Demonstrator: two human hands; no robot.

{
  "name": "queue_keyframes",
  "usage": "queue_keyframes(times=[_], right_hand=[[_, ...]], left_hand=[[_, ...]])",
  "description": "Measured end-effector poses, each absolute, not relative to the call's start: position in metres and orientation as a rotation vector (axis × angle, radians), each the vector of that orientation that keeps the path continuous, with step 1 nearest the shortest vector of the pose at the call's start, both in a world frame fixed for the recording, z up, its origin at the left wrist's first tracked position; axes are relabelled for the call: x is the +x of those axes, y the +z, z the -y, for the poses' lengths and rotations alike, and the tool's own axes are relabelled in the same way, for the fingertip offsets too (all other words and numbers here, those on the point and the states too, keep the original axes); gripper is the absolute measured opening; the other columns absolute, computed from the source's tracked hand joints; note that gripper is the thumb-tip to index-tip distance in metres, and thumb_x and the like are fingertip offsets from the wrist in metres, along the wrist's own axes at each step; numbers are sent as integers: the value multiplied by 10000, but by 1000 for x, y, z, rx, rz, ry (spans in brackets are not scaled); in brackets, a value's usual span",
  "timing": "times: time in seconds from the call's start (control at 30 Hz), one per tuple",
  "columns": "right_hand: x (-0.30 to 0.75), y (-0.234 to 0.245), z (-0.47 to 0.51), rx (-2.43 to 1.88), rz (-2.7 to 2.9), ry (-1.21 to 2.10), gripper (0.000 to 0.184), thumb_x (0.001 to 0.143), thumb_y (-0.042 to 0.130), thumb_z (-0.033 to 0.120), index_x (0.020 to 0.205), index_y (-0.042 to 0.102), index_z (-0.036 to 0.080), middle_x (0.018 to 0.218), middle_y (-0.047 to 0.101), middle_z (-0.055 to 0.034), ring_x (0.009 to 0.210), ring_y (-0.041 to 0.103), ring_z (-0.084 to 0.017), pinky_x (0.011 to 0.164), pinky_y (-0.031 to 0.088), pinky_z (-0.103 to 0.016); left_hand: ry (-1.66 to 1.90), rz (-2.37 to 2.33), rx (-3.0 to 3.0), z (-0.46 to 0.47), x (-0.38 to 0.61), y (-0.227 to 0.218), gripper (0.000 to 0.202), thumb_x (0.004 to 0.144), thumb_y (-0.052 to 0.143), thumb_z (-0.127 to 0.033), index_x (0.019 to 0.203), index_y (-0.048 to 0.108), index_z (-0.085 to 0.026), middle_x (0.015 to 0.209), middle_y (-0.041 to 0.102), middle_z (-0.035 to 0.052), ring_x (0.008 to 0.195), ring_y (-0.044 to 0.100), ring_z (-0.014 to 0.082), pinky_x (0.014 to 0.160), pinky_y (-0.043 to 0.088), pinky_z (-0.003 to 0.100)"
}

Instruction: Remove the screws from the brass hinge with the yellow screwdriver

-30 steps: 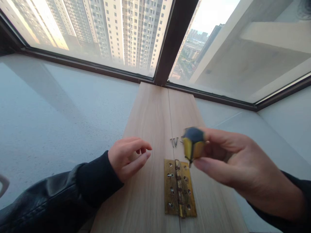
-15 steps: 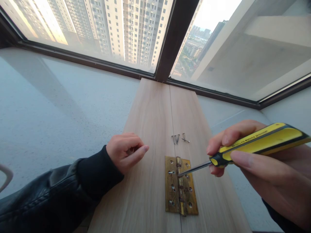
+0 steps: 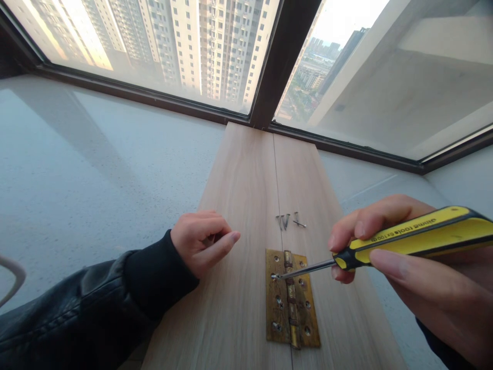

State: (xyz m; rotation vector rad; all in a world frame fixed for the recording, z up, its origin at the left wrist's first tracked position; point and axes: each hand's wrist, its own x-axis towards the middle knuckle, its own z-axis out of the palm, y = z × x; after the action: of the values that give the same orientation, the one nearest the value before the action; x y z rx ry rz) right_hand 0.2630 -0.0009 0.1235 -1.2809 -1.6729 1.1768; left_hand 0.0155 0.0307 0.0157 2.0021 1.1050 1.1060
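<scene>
Your right hand (image 3: 408,267) grips the screwdriver (image 3: 385,245), its tip at a screw in the hinge (image 3: 291,299) on the boards (image 3: 239,216). Keep the shaft aligned, press firmly. Your left hand (image 3: 202,246), loosely curled and empty, rests beside.

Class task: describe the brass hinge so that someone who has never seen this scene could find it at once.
Find the two pale wooden boards running to the window. The brass hinge lies flat across their seam, nearer than the loose screws. It is the only gold plate, touched by the yellow screwdriver.

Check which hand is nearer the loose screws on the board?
Right. The right hand sits just right of the loose screws, gripping the screwdriver; the left hand rests farther off, left of them.
</scene>
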Motion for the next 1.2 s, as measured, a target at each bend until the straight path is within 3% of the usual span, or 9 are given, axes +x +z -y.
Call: queue_keyframes(times=[0.1,0.37,0.57,0.8,1.03,1.2], right_hand=[[264,124,0,-1304,1653,1227,133,909,607,345,934,550,228,923,549,-40,722,564,-193,634,532,-285],[244,124,-5,-1408,1583,1106,387,740,750,490,918,596,183,785,547,-69,725,580,-271,611,535,-361],[247,128,-4,-1413,1597,1114,319,780,716,459,888,592,185,815,548,-70,736,573,-260,607,531,-344],[262,127,2,-1360,1720,1143,113,886,601,360,918,553,262,937,545,1,762,552,-173,648,511,-231],[257,128,0,-1403,1706,1110,134,863,617,386,885,552,270,915,548,18,766,546,-170,661,493,-230],[262,129,0,-1407,1810,1109,261,908,571,515,919,531,257,950,548,-5,832,543,-212,682,476,-282]], left_hand=[[1109,-1107,2000,-31,15,16,278,814,520,-207,558,560,-108,518,478,-9,503,410,56,518,320,201],[1119,-1098,2018,-31,15,15,278,813,522,-204,552,552,-112,512,473,-10,500,407,60,514,321,208],[1099,-1103,2042,-31,15,18,273,818,514,-203,561,561,-123,516,483,-8,504,418,72,509,332,218],[1118,-1093,2069,-32,15,16,274,815,515,-201,555,559,-128,509,476,-11,494,412,73,492,329,215],[1105,-1094,2077,-32,15,15,285,820,509,-210,554,559,-119,506,469,-10,493,409,67,506,329,212],[1108,-1088,2076,-32,15,16,277,818,510,-201,556,557,-122,507,477,-9,496,415,70,505,333,212]])
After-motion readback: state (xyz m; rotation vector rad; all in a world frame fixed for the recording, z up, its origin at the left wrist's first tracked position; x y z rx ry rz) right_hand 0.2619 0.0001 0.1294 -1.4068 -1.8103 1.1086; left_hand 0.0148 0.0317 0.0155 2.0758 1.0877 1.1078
